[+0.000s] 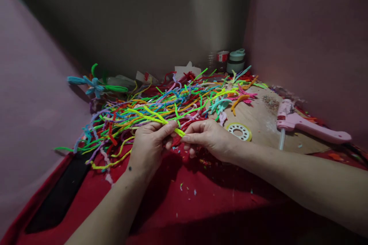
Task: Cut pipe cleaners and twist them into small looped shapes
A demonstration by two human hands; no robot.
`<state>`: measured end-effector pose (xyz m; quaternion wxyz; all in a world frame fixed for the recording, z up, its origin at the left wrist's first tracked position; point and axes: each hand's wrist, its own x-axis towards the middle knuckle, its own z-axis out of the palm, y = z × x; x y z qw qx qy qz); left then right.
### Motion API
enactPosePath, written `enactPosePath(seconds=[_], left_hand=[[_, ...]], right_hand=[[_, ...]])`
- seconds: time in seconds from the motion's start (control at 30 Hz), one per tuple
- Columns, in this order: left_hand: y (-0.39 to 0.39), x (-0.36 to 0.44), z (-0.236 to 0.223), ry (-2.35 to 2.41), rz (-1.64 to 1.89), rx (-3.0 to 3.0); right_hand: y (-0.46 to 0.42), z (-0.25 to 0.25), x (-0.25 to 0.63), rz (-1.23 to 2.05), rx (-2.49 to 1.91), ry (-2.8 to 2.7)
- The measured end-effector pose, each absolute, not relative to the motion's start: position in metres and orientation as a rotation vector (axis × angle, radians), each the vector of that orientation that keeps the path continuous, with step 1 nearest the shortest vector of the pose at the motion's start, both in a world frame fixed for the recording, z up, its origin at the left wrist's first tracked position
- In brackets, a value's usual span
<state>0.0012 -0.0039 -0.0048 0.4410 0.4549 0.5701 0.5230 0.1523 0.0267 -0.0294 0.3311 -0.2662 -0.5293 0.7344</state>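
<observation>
Both hands pinch the same yellow pipe cleaners [156,116] over the front of the table. My left hand [149,141] grips them between thumb and fingers, and their loose ends reach up to the left. At their lower right end, the fingertips of my right hand [208,138] are closed on them, close to my left thumb. Just behind the hands spreads a tangled heap of pipe cleaners [161,101] in many colours. The exact number of strands held is hard to make out.
A pink hot glue gun [313,124] lies on a brown board [258,122] at right, near a tape roll [240,132]. A lidded container [236,61] stands at the back. A black strip [60,195] and scraps lie on the red cloth [184,214].
</observation>
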Motion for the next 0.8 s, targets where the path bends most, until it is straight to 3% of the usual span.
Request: enactPosePath(seconds=[0.1,0.33,0.53,0.8], left_hand=[[-0.003,0.000,-0.006,1.452,1.302,1.102],[-0.006,0.006,-0.006,1.359,1.295,1.087],[-0.003,0.004,-0.003,1.282,1.327,0.988],[-0.008,0.011,-0.007,1.284,1.266,0.990]], right_hand=[[0.025,-0.028,0.152,1.801,-0.737,-1.458],[0.031,-0.039,0.152,2.120,-0.602,-1.294],[0.030,-0.034,0.153,2.054,-0.733,-1.310],[0.032,-0.036,0.152,2.115,-0.598,-1.214]])
